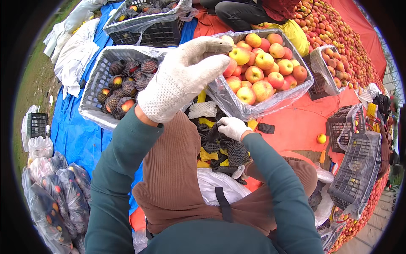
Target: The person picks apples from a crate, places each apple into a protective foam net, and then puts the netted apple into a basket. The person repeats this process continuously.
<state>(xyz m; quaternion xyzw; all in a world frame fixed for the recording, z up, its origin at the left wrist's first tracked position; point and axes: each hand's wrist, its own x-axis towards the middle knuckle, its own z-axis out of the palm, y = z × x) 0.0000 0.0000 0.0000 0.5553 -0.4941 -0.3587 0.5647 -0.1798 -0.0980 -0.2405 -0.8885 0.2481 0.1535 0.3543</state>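
Note:
My left hand (pixel 182 76), in a white knitted glove, is raised between two lined crates. Its fingers and thumb are apart, with nothing seen between them. Beyond its fingertips, loose red and yellow apples (pixel 254 73) fill a plastic-lined crate (pixel 277 104). On the other side, a grey crate (pixel 92 91) holds apples in black foam nets (pixel 129 87), partly hidden by my left hand. Lower down, my gloved right hand (pixel 233 128) has its fingers curled at a black foam net (pixel 213 134). That net belongs to a heap of black and yellow nets (pixel 237 153) between my knees.
Another crate of netted apples (pixel 146 31) stands at the far left. A huge apple heap (pixel 334 29) spreads at the right, near a seated person's legs (pixel 239 15). Bagged netted apples (pixel 63 197) lie at the left; black crates (pixel 355 169) lie at the right.

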